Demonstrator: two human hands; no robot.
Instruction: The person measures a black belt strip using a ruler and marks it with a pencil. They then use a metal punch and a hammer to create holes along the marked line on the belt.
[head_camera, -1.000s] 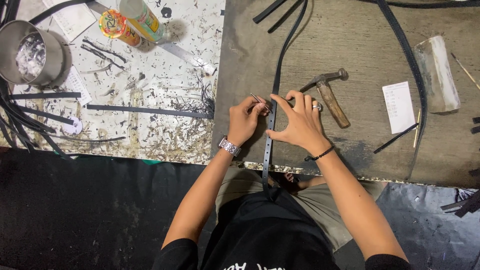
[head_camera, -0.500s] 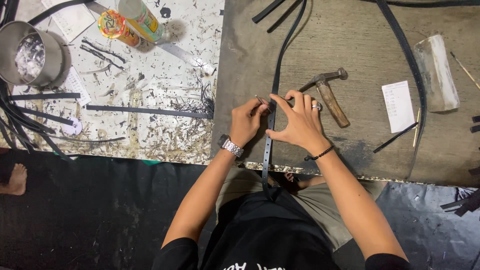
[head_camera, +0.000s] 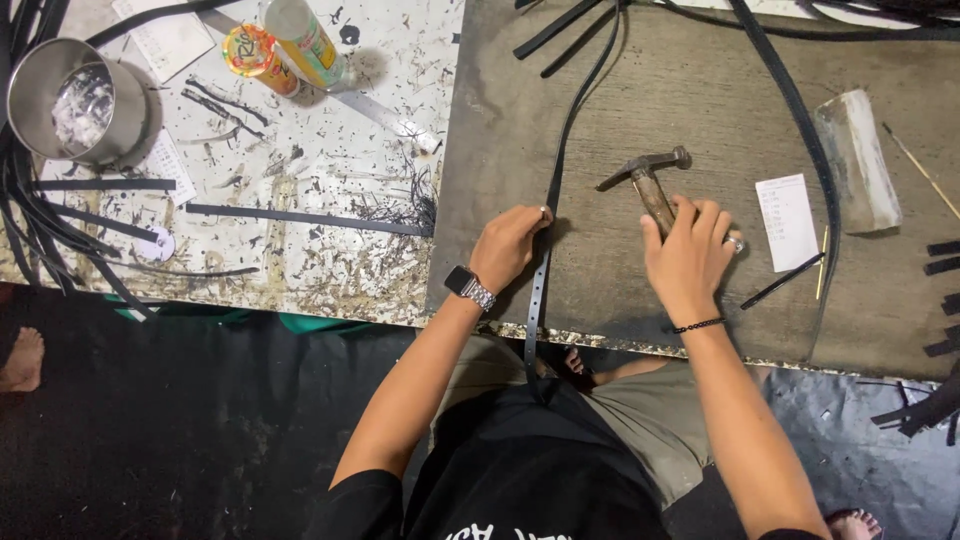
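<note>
Black strap pinched by left hand; right hand grips hammer.

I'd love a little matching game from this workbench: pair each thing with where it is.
Things:
1. wooden-handled metal hammer
2. long black punched leather strap
3. round shiny metal tin
4. small white paper slip

Places:
A. far left, on the speckled board
B. under the left hand
C. right of the right hand
D. handle under the right hand

Pairs: 1-D, 2-B, 3-A, 4-C
</note>
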